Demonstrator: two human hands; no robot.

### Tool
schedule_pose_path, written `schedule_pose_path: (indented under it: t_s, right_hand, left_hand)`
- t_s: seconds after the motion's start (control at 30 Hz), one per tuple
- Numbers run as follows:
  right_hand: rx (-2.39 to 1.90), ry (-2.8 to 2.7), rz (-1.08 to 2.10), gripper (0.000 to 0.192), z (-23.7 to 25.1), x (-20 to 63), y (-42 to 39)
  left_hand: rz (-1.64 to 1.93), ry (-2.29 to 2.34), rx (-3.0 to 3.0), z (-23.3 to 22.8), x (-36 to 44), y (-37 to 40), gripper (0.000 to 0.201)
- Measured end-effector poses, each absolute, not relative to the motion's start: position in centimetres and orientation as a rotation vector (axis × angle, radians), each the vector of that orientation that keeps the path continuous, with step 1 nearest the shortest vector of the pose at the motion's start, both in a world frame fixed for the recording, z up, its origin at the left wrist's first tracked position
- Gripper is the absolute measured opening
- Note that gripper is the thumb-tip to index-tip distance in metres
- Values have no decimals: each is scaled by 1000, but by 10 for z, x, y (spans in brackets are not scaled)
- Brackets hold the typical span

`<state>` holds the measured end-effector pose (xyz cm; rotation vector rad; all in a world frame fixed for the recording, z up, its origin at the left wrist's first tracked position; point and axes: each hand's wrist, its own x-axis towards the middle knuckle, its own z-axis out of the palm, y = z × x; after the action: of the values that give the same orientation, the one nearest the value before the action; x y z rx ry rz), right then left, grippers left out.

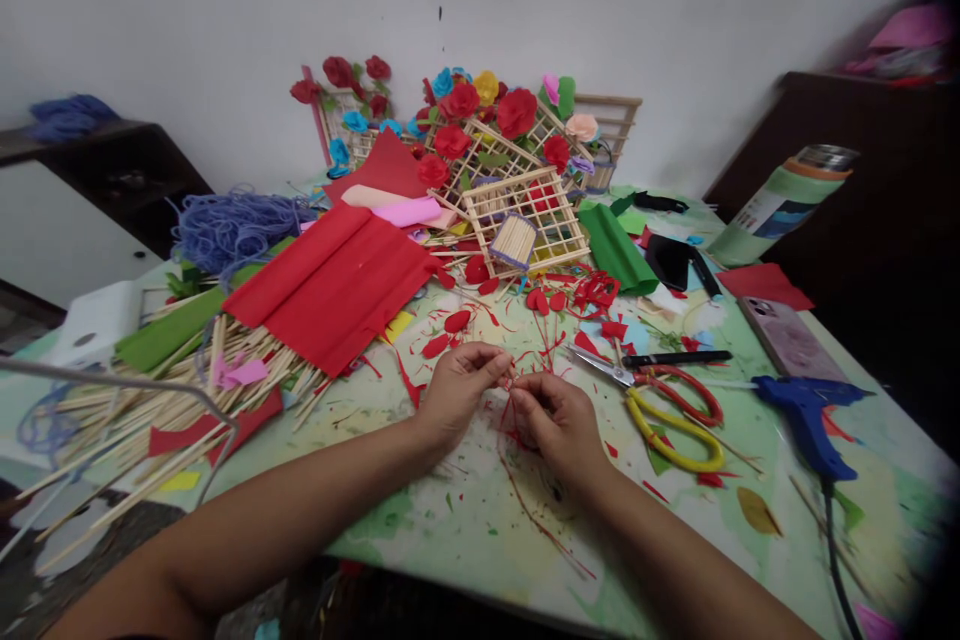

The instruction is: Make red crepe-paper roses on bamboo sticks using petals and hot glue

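Note:
My left hand (pixel 459 395) and my right hand (pixel 559 420) meet above the near middle of the table, fingertips almost touching. Each is closed in a pinch on a thin red strand (pixel 512 468), which trails down between them toward the table's near edge. Whether it is string or twisted paper is too fine to tell. Just beyond the fingers lie red paper petals (pixel 457 321) and shredded red scraps. Right of my right hand rest scissors (pixel 671 420) with red and yellow handles, beside a black pen (pixel 679 358).
Red crepe paper (pixel 337 285) covers wooden sticks (pixel 142 410) at left, near blue yarn (pixel 236 230). Stick lattices (pixel 551 220) with paper flowers (pixel 517 112) stand at the back. A blue glue gun (pixel 806 415), a phone (pixel 791 340) and a bottle (pixel 784 205) occupy the right side.

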<state>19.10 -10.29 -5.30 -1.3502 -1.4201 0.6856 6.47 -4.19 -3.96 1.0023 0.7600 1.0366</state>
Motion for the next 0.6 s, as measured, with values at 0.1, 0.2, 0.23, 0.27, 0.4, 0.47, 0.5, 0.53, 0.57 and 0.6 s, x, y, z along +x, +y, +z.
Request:
schedule_pose_path:
  t_s: [0.1,0.2,0.23,0.27,0.4,0.47,0.5,0.53,0.57,0.6]
  right_hand:
    - [-1354,-1437,717,11,-56,191,-102]
    - [-1343,-1445,715,10,-55,190,-103]
    - [-1342,-1433,717,11,-55,190,-103]
    - [-1344,-1411,724,12,-55,190,-103]
    - [-1362,-1300,752,14,-56,188,-102]
    - [-1363,-1307,735,14,-57,188,-101]
    - [-1362,-1327,721,13,-58,189,-101]
    - [-1360,-1353,707,13,-58,189,-100]
    - [-1357,-1381,693,12,-58,189,-100]
    - [-1354,-1407,679,11,-58,189,-100]
  left_hand:
    - [1071,771,979,-40,65,-39,20]
    - [1068,757,954,-40,65,-38,21]
    - [1055,747,945,-40,65,-38,21]
    - [1043,739,934,-40,65,-38,22]
    - [1052,711,914,-41,65,-38,23]
    - [1050,685,932,-41,65,-38,23]
    - [1044,670,951,-42,65,-38,23]
    - [1037,657,970,-42,65,-38,22]
    - [1029,647,989,-42,65,-38,22]
    - [1022,643,1004,-42,65,-39,22]
